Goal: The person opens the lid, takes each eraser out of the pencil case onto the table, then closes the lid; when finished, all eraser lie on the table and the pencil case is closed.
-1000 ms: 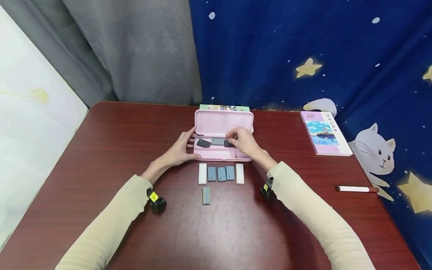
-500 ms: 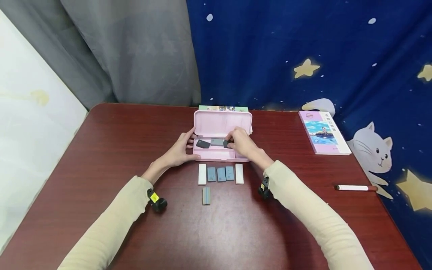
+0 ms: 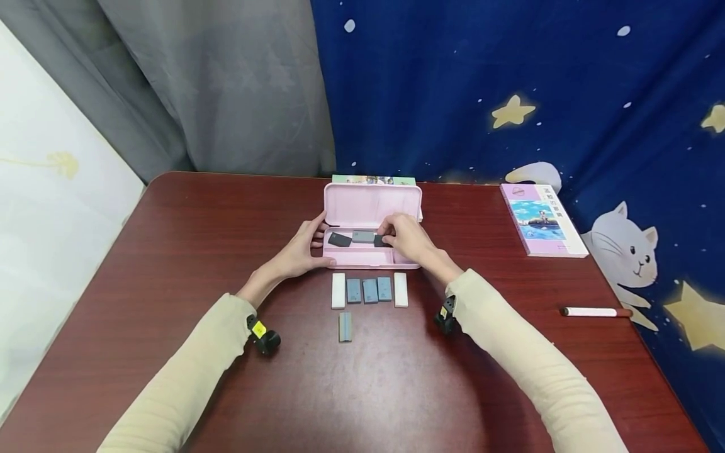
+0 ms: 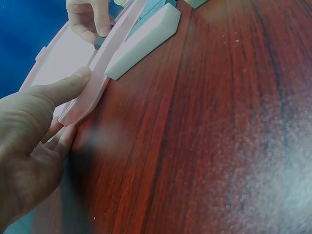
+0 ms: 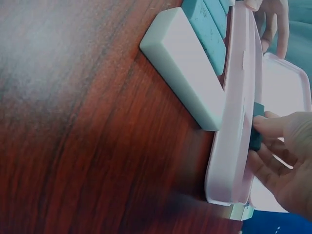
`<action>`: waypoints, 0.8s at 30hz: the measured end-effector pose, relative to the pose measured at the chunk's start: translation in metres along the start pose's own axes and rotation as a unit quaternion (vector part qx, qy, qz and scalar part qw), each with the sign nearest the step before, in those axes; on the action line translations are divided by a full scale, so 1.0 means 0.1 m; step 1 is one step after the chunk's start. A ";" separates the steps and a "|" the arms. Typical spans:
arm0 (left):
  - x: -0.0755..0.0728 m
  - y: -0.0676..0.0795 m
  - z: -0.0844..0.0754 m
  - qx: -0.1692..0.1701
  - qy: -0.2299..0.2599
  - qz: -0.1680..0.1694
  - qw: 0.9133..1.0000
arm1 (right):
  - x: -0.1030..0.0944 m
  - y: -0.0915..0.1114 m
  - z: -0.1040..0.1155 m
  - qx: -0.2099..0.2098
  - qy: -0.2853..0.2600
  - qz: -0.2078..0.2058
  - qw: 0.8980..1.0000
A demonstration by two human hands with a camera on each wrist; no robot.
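A pink pencil case (image 3: pixel 359 258) lies open on the table, its lid (image 3: pixel 370 204) tipped back. My left hand (image 3: pixel 294 253) holds its left end, thumb on the front rim and fingers round the far side. Inside the back compartment, my right hand (image 3: pixel 410 239) pinches a black eraser (image 5: pixel 256 126), partly covered by the fingers. To its left lie a grey eraser (image 3: pixel 363 236) and a tilted dark eraser (image 3: pixel 340 240). Before the case, several blue-grey erasers (image 3: pixel 370 290) stand in a row between a left white eraser (image 3: pixel 338 290) and a right white eraser (image 3: pixel 400 290).
A striped grey-blue block (image 3: pixel 345 327) lies nearer me on the table (image 3: pixel 362 390). At the right are a book (image 3: pixel 540 220) and a white marker (image 3: pixel 595 312). A green-edged book (image 3: pixel 374 180) shows behind the lid. Curtains hang beyond the far edge.
The right fingers have shifted slightly over the black eraser in the case. The left hand keeps its place, and the head view has moved a little.
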State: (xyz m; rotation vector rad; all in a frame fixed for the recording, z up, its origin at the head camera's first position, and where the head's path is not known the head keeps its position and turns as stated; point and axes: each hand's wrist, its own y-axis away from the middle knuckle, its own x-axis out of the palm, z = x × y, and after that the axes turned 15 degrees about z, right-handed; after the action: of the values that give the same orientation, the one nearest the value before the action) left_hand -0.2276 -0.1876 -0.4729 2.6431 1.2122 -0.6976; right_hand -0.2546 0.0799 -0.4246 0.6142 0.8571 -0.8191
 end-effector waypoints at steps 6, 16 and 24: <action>0.00 0.01 0.00 0.003 0.004 0.000 1.000 | -0.03 0.07 -0.03 -0.016 -0.070 -0.029 0.997; -0.01 0.01 -0.01 -0.002 -0.001 -0.003 1.000 | -0.01 0.22 -0.08 0.005 -0.198 -0.049 0.979; -0.02 0.06 -0.21 0.001 0.008 0.002 1.000 | 0.09 0.44 0.03 0.003 -0.305 -0.033 0.952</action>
State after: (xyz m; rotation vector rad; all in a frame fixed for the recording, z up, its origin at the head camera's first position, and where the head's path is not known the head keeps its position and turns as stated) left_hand -0.2172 -0.1858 -0.4541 2.6573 1.2107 -0.6791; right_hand -0.2130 0.0984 -0.4239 0.3044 0.3099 -0.9993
